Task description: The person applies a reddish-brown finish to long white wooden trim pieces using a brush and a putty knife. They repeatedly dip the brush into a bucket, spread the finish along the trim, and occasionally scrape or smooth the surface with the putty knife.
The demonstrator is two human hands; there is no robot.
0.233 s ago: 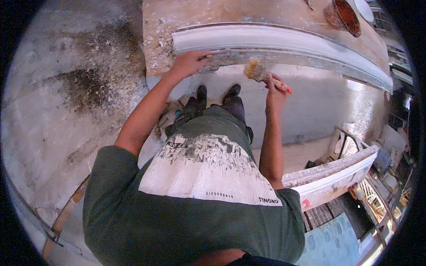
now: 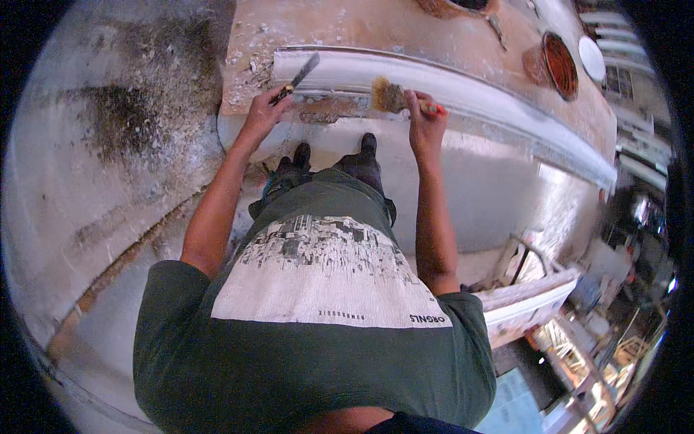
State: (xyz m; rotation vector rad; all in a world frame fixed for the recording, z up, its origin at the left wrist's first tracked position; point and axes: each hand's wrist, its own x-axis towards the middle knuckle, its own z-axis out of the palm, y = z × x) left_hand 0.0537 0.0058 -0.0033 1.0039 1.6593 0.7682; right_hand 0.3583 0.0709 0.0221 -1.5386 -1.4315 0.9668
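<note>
Pale floor [image 2: 491, 181], broad and open, on the near side of the long white moulding [image 2: 477, 92]. Beneath the moulding, a scuffed brown bench [image 2: 405, 32], its near edge close alongside, its left edge just past the moulding's left end, with pale flakes scattered there. Bare bench room beyond the moulding, as far as a tub [image 2: 533, 65], rusty red inside. Moulding chalky white along its ridges, darker and patchy on its near strip.

Right hand [image 2: 429, 129] on the moulding's near side — fingers and thumb pinching a brush [image 2: 390, 97]. Left hand [image 2: 264, 114] near the moulding's left end, fingers curled round a knife [image 2: 305, 70]. Brush wide, straw-coloured in the bristles, orange-red at the handle; cannot tell of any contact with the moulding. Knife slim — dark handle, grey blade slanted up across the view of the moulding.
</note>
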